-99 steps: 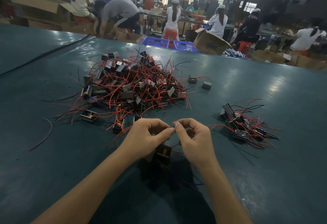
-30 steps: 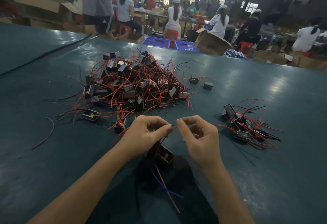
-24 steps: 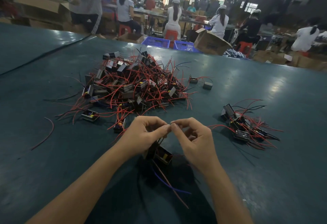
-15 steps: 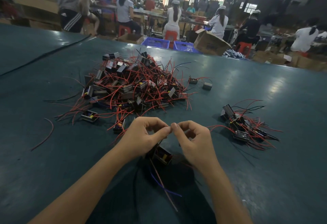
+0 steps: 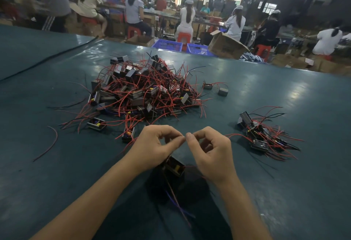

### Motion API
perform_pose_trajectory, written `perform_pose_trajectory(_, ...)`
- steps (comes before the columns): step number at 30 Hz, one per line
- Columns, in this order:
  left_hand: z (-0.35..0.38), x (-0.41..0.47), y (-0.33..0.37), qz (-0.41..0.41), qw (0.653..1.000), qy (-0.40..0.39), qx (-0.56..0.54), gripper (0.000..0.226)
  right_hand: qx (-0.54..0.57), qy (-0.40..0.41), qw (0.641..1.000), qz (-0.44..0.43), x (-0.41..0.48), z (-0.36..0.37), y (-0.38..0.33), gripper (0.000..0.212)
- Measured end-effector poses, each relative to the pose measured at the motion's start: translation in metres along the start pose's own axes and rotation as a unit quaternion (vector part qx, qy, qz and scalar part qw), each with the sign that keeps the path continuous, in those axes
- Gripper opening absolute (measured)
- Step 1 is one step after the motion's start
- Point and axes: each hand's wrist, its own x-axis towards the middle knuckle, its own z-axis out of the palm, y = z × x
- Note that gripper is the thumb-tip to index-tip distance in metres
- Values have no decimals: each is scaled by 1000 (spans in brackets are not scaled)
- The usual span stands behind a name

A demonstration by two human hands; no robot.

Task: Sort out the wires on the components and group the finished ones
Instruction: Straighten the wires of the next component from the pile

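While the tangled pile [image 5: 144, 91] lies unchanged on the desk [image 5: 57, 173], the left hand [image 5: 157, 144] and right hand [image 5: 210, 152] stay fingertip to fingertip, pinching the wires [image 5: 171, 188] of the component [image 5: 174, 167] hanging beneath them. Fingers hide the pinched ends. The finished group [image 5: 266, 137] sits to the right.

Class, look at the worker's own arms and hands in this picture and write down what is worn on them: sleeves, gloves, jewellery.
Both forearms are bare right down to the picture's edge, with no sleeve in view. The left hand and right hand wear no gloves. No ring, watch or bracelet shows on the fingers or wrists.
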Motion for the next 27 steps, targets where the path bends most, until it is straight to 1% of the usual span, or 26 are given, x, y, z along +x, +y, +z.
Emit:
perform_pose_trajectory(4,-7,4,1,-64,991,-43,-105,8,65,-38,997,-1,0,-1,-2,4)
perform_pose_trajectory(7,-8,3,1,-76,985,-61,-139,14,90,-58,994,9,0,-1,0,6)
perform_pose_trajectory(10,-7,2,-1,-71,986,-79,-131,16,110,-82,990,19,1,-1,-1,4)
perform_pose_trajectory(13,-5,2,0,-67,987,-74,-124,17,109,-75,991,29,1,-2,-2,10)
perform_pose_trajectory(17,-6,1,-1,-58,991,-69,-102,11,116,-72,988,78,2,-3,-4,18)
perform_pose_trajectory(22,-4,-1,-2,-23,997,-56,-50,6,148,-67,975,153,3,-1,-4,27)
perform_pose_trajectory(27,-3,-1,-1,4,999,-43,-21,3,169,-69,965,188,3,1,-2,35)
